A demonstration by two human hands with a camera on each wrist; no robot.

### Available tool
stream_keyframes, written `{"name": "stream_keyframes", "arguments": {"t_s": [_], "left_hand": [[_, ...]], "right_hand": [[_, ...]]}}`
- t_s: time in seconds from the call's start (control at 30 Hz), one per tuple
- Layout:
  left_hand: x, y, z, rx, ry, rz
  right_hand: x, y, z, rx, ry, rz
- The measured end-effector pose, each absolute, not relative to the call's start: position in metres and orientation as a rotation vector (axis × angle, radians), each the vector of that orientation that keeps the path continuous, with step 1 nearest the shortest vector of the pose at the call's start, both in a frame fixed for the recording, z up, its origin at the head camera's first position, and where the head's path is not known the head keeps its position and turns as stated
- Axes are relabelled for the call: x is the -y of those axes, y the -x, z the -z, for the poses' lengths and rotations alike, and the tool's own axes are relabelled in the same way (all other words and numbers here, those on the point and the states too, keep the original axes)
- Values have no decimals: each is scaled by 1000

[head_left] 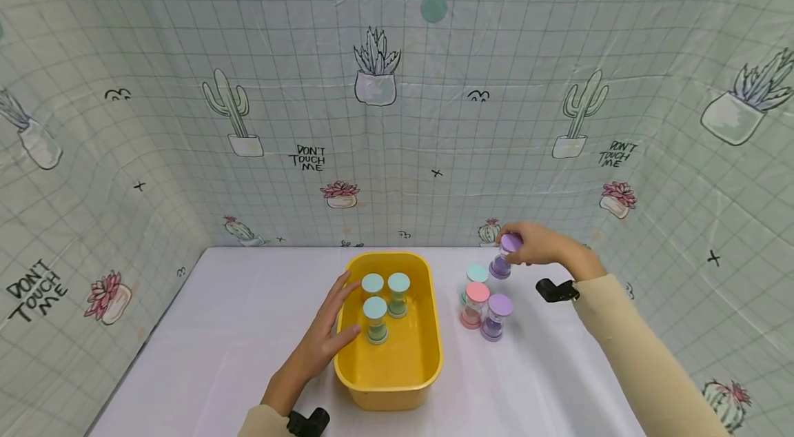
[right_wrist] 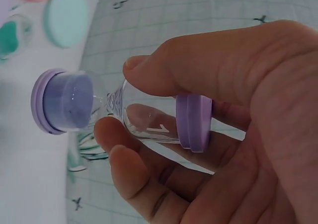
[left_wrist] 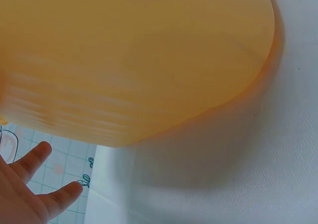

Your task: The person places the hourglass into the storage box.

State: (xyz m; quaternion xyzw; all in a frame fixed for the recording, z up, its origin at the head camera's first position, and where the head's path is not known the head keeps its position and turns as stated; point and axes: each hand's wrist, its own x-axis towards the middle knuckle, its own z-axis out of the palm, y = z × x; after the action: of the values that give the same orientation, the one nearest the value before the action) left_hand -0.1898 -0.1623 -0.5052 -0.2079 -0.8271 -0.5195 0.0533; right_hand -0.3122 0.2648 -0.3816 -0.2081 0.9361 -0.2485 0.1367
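Note:
My right hand (head_left: 536, 244) grips a purple-capped sand timer (right_wrist: 112, 107) between thumb and fingers, above the back right of the table. Purple sand lies in its lower bulb, and a "1" shows on the glass. Just left of and in front of it stand a mint sand timer (head_left: 477, 273), a pink sand timer (head_left: 476, 305) and another purple sand timer (head_left: 496, 318). My left hand (head_left: 319, 337) rests along the left rim of a yellow bin (head_left: 397, 368), fingers spread. Inside the bin stand three mint-capped sand timers (head_left: 375, 320), toward its back and left.
The white table (head_left: 248, 327) extends on both sides of the bin. Behind it and at the sides hangs a grid-patterned curtain (head_left: 397, 134) printed with cacti. Black wrist cameras (head_left: 556, 290) are strapped to both wrists.

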Motion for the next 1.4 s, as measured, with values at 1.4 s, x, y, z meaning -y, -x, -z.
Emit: {"name": "stream_keyframes", "arguments": {"t_s": [1.4], "left_hand": [[162,189,505,2514,640,1579]], "right_hand": [[-139,262,317,-2683,1093,605]]}}
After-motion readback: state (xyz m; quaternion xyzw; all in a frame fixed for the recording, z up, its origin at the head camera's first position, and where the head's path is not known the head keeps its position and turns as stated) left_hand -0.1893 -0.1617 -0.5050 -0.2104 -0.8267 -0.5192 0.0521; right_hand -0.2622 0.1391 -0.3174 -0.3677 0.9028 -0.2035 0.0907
